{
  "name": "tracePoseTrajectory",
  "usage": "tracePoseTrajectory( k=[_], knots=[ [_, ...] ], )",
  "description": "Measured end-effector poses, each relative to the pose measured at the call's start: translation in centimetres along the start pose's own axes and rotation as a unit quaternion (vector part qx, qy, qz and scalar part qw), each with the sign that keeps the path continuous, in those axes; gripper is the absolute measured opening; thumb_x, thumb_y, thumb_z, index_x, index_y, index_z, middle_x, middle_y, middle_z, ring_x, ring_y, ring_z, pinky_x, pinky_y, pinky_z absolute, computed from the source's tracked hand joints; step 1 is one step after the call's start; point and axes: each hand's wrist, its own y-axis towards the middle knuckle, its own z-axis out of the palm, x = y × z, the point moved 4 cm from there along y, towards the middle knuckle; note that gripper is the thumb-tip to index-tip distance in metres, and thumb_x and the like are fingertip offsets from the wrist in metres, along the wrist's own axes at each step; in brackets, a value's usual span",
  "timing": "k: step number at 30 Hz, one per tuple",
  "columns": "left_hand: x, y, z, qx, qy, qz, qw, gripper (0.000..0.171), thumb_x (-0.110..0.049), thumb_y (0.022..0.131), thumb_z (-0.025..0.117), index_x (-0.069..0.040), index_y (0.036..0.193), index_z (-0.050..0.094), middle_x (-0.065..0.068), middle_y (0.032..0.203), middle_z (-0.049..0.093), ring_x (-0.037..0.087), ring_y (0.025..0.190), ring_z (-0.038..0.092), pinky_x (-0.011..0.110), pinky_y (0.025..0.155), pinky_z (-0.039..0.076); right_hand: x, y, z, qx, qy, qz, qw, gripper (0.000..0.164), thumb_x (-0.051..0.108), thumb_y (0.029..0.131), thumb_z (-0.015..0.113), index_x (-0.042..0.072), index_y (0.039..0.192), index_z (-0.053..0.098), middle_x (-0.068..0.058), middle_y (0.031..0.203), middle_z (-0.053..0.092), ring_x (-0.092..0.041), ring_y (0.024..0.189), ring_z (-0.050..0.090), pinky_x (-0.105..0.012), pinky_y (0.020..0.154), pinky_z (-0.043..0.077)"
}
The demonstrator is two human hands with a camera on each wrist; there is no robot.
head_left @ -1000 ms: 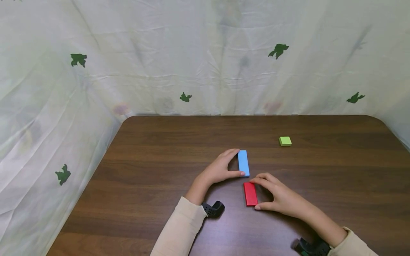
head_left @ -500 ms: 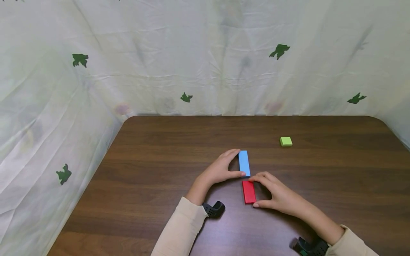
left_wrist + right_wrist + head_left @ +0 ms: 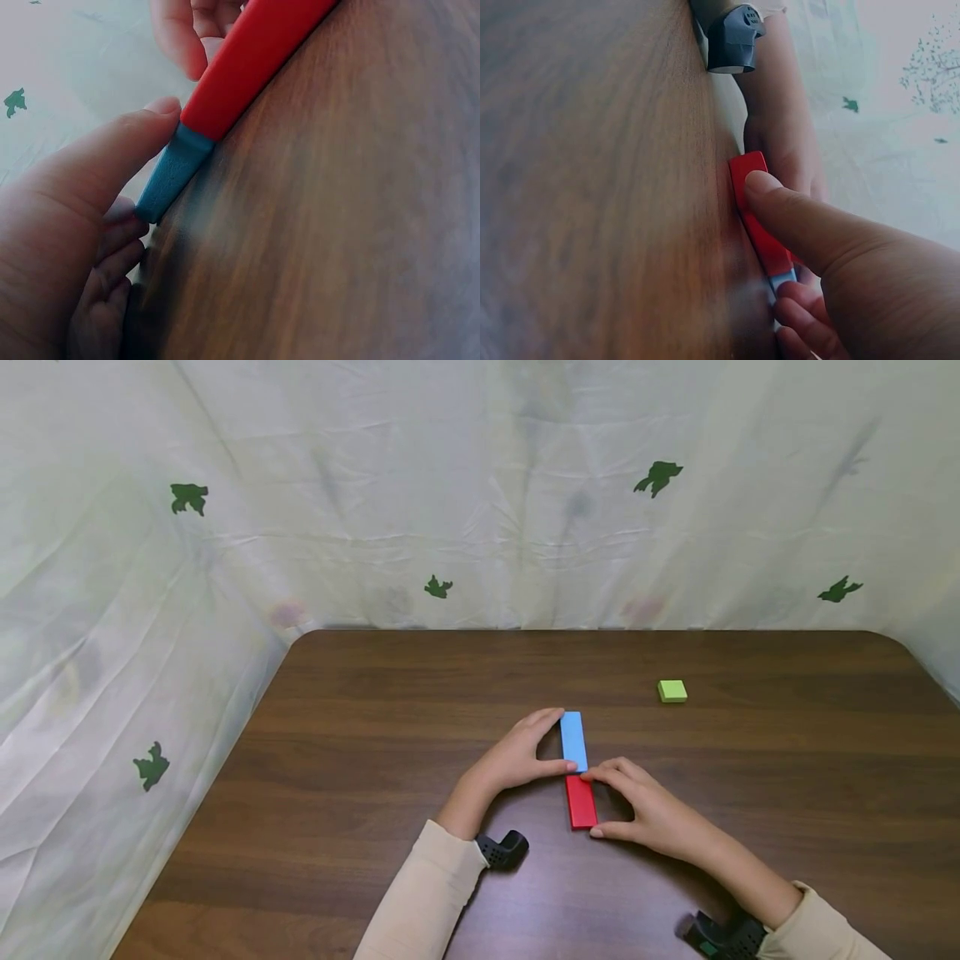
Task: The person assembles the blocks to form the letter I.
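Note:
A flat blue block [image 3: 573, 742] lies lengthwise on the wooden table, and my left hand [image 3: 513, 756] holds it between the thumb at its near end and the fingers at its far end. Just nearer to me lies a red block [image 3: 581, 803], its far end right up against the blue one, the two nearly in line. My right hand [image 3: 652, 814] pinches the red block from the right, thumb at the near corner and fingertips at the far corner. In the left wrist view the red block [image 3: 251, 64] meets the blue block [image 3: 174, 172] end to end.
A small light-green block [image 3: 672, 691] sits farther back on the right of the brown table [image 3: 337, 760]. Behind and to the left hangs a pale cloth [image 3: 360, 485] with green leaf-like patches. Each wrist wears a black camera [image 3: 504, 850].
My right hand has slid the red block away from me and slightly left, closing the gap to the blue block. My left hand and the blue block stay almost where they were.

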Motion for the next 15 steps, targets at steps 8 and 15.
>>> tracePoseTrajectory(
  k=[8, 15],
  knots=[
    [-0.03, 0.06, 0.11, -0.001, 0.007, -0.001, 1.0000, 0.079, -0.046, 0.079, 0.063, -0.010, 0.141, 0.030, 0.005, 0.141, 0.032, 0.019, 0.129, 0.026, 0.034, 0.103, 0.024, -0.08, 0.06, 0.04, -0.002, -0.003, 0.007, 1.000, 0.061, 0.039, 0.071, 0.075, 0.017, 0.122, 0.052, 0.006, 0.113, 0.046, -0.012, 0.105, 0.044, -0.036, 0.088, 0.041],
    [-0.03, 0.00, 0.07, 0.000, 0.004, -0.004, 1.0000, 0.077, -0.046, 0.081, 0.061, -0.009, 0.141, 0.030, 0.005, 0.141, 0.031, 0.019, 0.129, 0.025, 0.035, 0.103, 0.023, -0.04, 0.15, 0.05, -0.003, -0.002, 0.005, 1.000, 0.061, 0.037, 0.071, 0.075, 0.016, 0.123, 0.052, 0.005, 0.113, 0.047, -0.012, 0.105, 0.044, -0.036, 0.088, 0.041]
  ],
)
